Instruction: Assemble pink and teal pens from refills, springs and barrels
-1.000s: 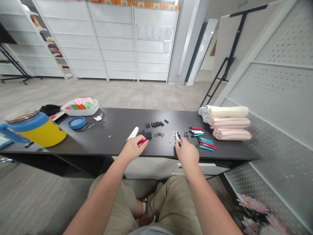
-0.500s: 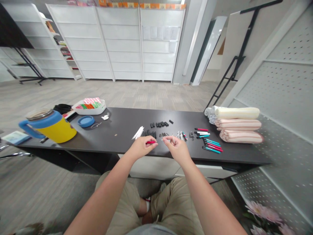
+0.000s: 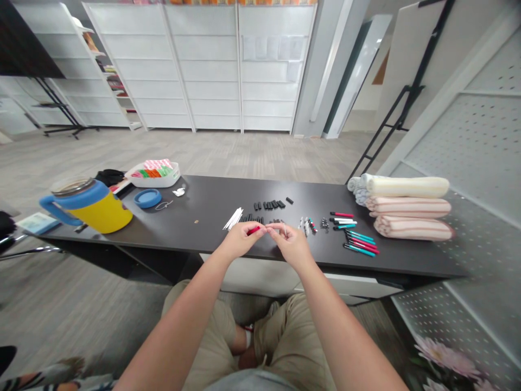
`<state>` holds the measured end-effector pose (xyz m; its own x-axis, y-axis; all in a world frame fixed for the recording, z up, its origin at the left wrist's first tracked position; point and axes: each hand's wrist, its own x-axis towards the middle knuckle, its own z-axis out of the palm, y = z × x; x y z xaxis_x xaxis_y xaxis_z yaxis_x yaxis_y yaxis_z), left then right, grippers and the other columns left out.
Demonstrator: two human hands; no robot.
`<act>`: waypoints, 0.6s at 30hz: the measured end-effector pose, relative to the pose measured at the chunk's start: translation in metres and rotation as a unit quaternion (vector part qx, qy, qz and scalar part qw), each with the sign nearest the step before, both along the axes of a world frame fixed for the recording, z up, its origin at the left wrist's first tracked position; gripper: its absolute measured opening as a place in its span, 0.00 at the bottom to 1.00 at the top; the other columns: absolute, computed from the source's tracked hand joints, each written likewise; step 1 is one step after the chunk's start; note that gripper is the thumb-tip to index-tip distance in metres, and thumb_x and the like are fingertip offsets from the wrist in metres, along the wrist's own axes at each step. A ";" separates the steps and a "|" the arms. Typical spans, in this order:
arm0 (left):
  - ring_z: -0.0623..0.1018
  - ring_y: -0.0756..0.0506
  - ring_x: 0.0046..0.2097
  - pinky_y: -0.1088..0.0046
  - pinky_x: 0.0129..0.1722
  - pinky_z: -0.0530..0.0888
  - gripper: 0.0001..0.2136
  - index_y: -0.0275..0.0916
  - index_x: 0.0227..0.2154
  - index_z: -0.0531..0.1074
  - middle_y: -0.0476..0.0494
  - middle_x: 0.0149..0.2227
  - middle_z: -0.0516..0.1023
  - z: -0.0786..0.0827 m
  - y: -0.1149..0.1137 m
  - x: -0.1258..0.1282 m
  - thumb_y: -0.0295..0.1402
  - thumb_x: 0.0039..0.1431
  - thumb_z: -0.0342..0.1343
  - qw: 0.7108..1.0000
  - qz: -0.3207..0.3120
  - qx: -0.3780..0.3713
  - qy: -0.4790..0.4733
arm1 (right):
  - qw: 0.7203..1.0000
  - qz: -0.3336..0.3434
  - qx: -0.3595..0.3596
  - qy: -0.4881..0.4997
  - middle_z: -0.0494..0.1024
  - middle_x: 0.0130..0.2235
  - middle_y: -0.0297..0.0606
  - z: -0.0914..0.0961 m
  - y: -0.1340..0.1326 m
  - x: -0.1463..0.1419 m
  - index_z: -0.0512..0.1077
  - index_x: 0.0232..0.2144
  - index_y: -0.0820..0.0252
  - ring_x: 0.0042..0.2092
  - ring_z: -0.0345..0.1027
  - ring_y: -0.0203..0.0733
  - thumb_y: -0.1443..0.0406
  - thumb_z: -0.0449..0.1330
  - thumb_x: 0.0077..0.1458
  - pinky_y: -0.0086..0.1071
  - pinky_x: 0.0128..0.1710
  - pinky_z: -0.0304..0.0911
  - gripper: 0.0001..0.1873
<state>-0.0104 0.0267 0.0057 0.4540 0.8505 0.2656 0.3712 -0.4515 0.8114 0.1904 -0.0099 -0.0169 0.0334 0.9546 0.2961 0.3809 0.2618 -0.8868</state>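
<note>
And here at the front of the table the two hands meet, fingertip to fingertip: the left hand pinches a short, slim red barrel between thumb and fingers, its side showing just above the thumb. The right hand comes in from the other side, fingers drawn together around a thin, whitish stick that pokes up between them; whether its fingertips also grip some tiny piece, I cannot tell. Just behind the left hand lie short black tubes, partly covered, with a fan of slim white sticks beside them. Further back runs a loose row of small black pieces. Over to the right, small pale and coloured parts, then a cluster of tiny dark bits, then red, white and teal pens in two groups, and rolled cream and pink-edged towels at the end, stacked on the long, dark tabletop.
</note>
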 end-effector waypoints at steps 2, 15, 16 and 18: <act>0.78 0.47 0.38 0.74 0.39 0.70 0.16 0.39 0.38 0.83 0.46 0.36 0.84 -0.001 0.001 -0.001 0.44 0.69 0.55 1.000 -0.009 -0.004 -0.010 | 1.000 -0.013 -0.002 0.002 0.56 0.21 0.25 0.000 0.000 -0.001 0.83 0.42 0.55 0.24 0.50 0.35 0.48 0.63 0.62 0.32 0.26 0.47 0.20; 0.64 0.51 0.28 0.75 0.30 0.61 0.15 0.36 0.30 0.77 0.53 0.24 0.68 -0.001 0.002 0.000 0.43 0.66 0.58 0.999 -0.037 -0.040 -0.008 | 0.999 0.017 0.010 -0.034 0.61 0.21 0.28 0.003 -0.003 -0.003 0.83 0.44 0.54 0.25 0.54 0.37 0.51 0.60 0.65 0.32 0.26 0.49 0.18; 0.64 0.51 0.28 0.75 0.29 0.60 0.15 0.36 0.29 0.77 0.53 0.24 0.68 -0.001 0.002 0.000 0.43 0.66 0.58 0.998 -0.033 -0.044 -0.013 | 0.999 0.025 0.009 -0.034 0.64 0.22 0.29 0.004 -0.004 -0.004 0.82 0.44 0.54 0.25 0.55 0.37 0.51 0.58 0.66 0.32 0.27 0.50 0.18; 0.65 0.51 0.28 0.75 0.30 0.61 0.16 0.36 0.30 0.77 0.53 0.24 0.69 -0.003 0.003 0.000 0.44 0.65 0.58 0.998 -0.023 -0.052 -0.024 | 0.999 0.035 0.018 -0.027 0.72 0.27 0.32 0.007 -0.006 -0.004 0.80 0.44 0.54 0.28 0.61 0.39 0.50 0.55 0.69 0.32 0.29 0.54 0.20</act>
